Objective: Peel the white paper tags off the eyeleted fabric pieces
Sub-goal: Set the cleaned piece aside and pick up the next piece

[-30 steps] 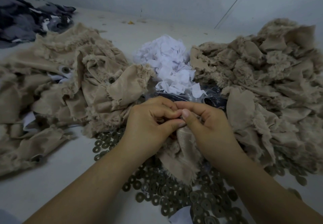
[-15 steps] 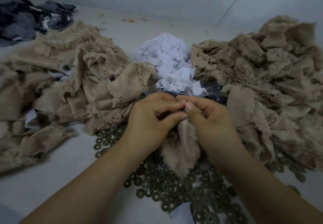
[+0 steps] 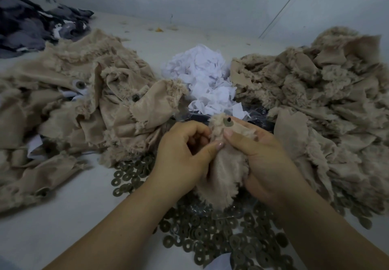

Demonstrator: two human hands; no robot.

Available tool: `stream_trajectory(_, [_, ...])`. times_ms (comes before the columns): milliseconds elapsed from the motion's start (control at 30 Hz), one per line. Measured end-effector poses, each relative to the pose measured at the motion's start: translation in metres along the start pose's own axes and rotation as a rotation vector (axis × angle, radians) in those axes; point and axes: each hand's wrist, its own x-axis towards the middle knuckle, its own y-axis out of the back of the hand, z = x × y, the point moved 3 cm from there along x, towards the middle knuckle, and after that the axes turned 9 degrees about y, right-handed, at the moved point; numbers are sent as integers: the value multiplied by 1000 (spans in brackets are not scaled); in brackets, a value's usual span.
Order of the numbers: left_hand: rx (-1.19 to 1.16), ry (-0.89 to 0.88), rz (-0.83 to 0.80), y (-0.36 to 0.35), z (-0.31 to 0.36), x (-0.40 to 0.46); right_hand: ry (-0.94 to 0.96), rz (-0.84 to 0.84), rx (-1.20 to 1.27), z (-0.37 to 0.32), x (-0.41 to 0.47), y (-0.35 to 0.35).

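Observation:
A frayed beige fabric piece (image 3: 223,170) with a dark metal eyelet (image 3: 228,121) at its top hangs between both hands at the centre. My left hand (image 3: 185,154) pinches its left edge with thumb and curled fingers. From the right, my right hand (image 3: 265,156) grips the piece, the thumb pressing just below the eyelet. No white tag shows on this piece. A heap of peeled white paper tags (image 3: 206,80) lies just behind the hands.
Beige fabric pieces are piled at the left (image 3: 80,109), some showing eyelets and white tags, and at the right (image 3: 320,105). Several loose metal rings (image 3: 210,234) cover the table under my forearms. Dark grey cloth (image 3: 31,25) lies at the far left.
The fabric piece has been lifted and turned, so its top with the eyelet now shows above my fingers. Both hands have shifted slightly apart on it.

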Motion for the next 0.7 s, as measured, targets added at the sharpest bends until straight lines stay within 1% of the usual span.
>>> stream_trajectory(133, [-107, 42, -51, 4, -2, 1, 67, 35, -83, -2, 2, 6])
stream_trajectory(233, [-284, 78, -66, 7, 0, -2, 129, 119, -153, -3, 1, 9])
stream_trajectory(267, [-299, 82, -54, 8, 0, -2, 143, 145, -193, -3, 0, 10])
stream_trajectory(333, [-262, 72, -39, 9, 0, -3, 145, 166, -257, -3, -1, 8])
stream_trajectory(433, [-202, 61, -37, 7, 2, -5, 127, 125, -300, -2, -4, 3])
stream_trajectory(567, [-15, -39, -5, 5, 4, -3, 126, 109, -334, -1, -5, 0])
stream_trajectory(633, [6, -86, 12, 7, 4, -2, 113, 108, -348, -2, -4, 1])
stream_trajectory(700, [-1, -79, 8, 7, 3, -3, 107, 106, -353, -2, -5, 1])
